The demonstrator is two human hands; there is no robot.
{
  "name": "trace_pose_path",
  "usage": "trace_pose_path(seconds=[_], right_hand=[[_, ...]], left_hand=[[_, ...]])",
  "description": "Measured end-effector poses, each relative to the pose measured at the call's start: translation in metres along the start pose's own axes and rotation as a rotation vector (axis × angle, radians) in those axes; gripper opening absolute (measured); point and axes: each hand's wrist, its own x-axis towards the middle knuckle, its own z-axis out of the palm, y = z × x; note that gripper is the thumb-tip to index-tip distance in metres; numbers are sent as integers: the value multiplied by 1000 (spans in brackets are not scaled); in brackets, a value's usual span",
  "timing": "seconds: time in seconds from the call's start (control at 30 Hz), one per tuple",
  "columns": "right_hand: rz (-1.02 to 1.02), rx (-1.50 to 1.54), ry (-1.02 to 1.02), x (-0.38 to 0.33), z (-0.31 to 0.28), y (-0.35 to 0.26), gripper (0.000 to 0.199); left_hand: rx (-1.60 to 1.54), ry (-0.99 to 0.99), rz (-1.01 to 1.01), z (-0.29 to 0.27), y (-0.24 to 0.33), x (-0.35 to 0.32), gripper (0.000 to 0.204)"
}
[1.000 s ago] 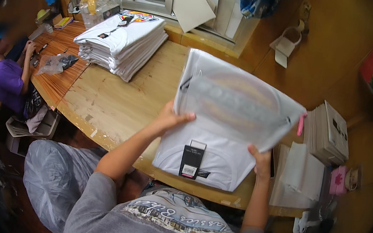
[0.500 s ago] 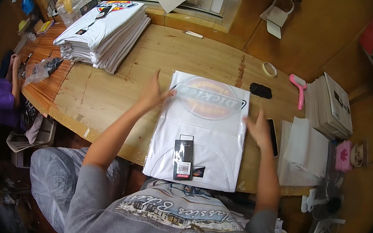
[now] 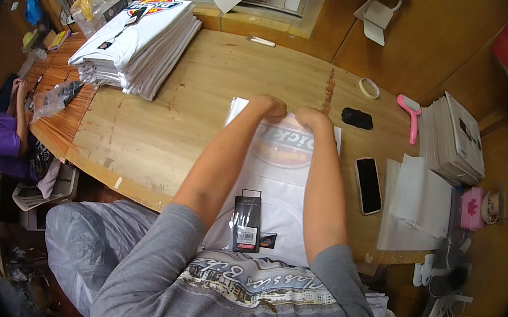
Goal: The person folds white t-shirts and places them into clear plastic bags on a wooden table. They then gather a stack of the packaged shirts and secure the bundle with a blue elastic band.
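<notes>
A folded white T-shirt (image 3: 272, 214) lies in a clear plastic bag (image 3: 277, 173) on the table in front of me. A black hang tag (image 3: 247, 221) shows near its collar, and a round coloured print shows hazily at the far end. My left hand (image 3: 268, 106) is closed on the bag's far edge, left of its middle. Just to its right, my right hand (image 3: 313, 118) is closed on the same edge, with a small gap between the two. The fingertips are partly hidden beneath the knuckles.
A tall stack of white T-shirts (image 3: 134, 49) stands at the far left of the wooden table (image 3: 155, 140). On the right lie a phone (image 3: 368, 185), a black object (image 3: 357, 118), a tape roll (image 3: 369, 88), a pink lint roller (image 3: 409, 117), plastic bags (image 3: 419, 204) and a packaged stack (image 3: 453, 135). A person in purple (image 3: 6, 137) sits left.
Both hands have moved from the bag's sides to its far edge, come close together and closed on it. The phone, partly covered by my right arm before, now shows whole.
</notes>
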Motion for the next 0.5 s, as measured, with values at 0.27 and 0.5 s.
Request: trace_pose_path(seconds=[0.27, 0.5], right_hand=[[46, -213, 455, -22, 32, -19, 34], [79, -243, 491, -21, 34, -17, 39]], left_hand=[[-126, 704, -500, 57, 21, 4, 34], [-180, 666, -480, 53, 25, 0, 32]])
